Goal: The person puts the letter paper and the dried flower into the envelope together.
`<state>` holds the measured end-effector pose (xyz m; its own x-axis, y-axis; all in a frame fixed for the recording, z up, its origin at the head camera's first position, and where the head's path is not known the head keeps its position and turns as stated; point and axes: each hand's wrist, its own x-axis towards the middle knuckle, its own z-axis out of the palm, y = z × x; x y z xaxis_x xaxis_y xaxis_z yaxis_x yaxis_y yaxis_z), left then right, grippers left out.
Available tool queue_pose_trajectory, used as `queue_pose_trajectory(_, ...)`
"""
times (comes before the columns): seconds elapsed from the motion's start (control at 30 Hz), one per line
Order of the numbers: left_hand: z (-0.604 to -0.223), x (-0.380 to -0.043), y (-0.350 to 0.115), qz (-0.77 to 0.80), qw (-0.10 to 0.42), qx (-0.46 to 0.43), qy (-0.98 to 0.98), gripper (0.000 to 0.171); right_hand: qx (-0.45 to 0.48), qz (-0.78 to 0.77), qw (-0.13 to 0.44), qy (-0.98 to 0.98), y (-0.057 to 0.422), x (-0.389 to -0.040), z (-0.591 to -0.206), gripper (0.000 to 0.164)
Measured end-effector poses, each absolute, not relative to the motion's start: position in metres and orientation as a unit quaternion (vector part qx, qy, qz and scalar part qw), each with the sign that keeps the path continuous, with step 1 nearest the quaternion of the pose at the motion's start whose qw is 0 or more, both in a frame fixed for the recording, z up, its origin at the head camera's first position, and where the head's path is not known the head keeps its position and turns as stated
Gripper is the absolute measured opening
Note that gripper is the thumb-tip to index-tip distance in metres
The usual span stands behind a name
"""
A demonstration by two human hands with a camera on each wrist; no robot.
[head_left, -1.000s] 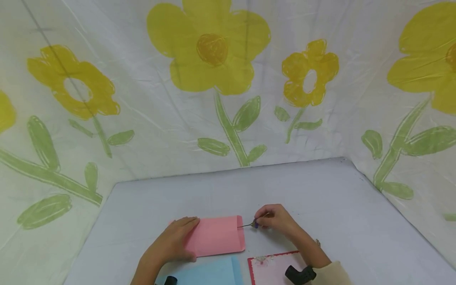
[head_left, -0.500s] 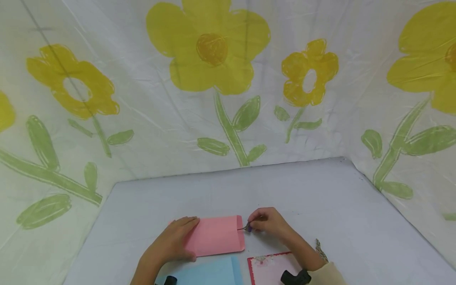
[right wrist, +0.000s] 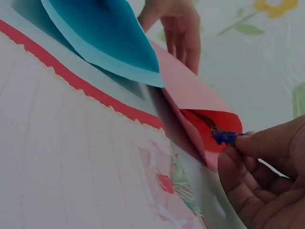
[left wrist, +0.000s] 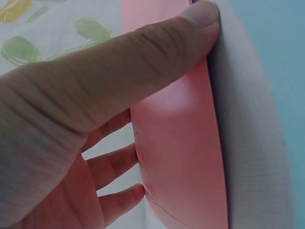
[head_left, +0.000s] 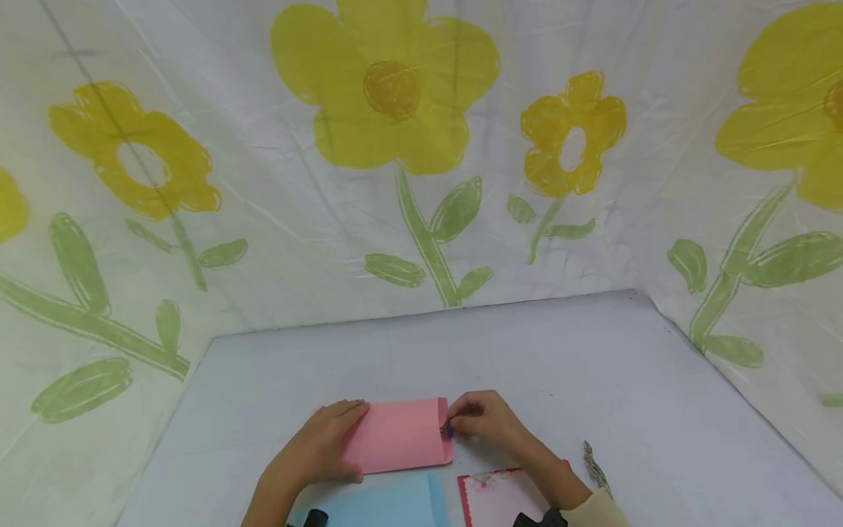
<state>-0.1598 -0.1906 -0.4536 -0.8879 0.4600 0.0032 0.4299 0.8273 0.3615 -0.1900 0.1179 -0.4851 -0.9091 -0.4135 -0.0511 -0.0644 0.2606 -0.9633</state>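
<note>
A pink envelope lies crosswise on the table with its mouth toward the right. My left hand grips its left part, thumb on the near edge and fingers along the far one. Seen from the right wrist, the envelope's mouth gapes and its paper bows. My right hand is at that mouth and pinches a small dried purple flower between thumb and fingertips. The flower's brown stem runs into the envelope; its far end is hidden inside.
Nearer me lies a blue envelope, with a red-bordered sheet of letter paper to its right, partly under my right forearm. A dried greenish sprig rests on the table farther right. A flower-printed curtain hangs behind.
My right hand has moved left and slightly nearer me, sliding the flower stem into the envelope until the bloom reaches the mouth. The dried sprig has come into view. My left hand stays put.
</note>
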Motion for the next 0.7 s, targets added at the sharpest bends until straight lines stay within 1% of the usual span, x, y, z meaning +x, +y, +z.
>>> queue_pose_trajectory(0.17, -0.454, -0.159, -0.191, 0.178, 0.029, 0.244, 0.953, 0.092, -0.156, -0.59, 0.143, 0.779, 0.113, -0.189, -0.489, 0.008)
queue_pose_trajectory(0.53, -0.455, -0.16, -0.19, 0.178, 0.036, 0.239, 0.954, 0.092, -0.155, -0.592, 0.136, 0.779, 0.106, -0.183, -0.491, 0.009)
queue_pose_trajectory(0.7, -0.455, -0.161, -0.191, 0.178, 0.038, 0.234, 0.955, 0.093, -0.157, -0.61, 0.128, 0.766, 0.103, -0.183, -0.492, 0.012)
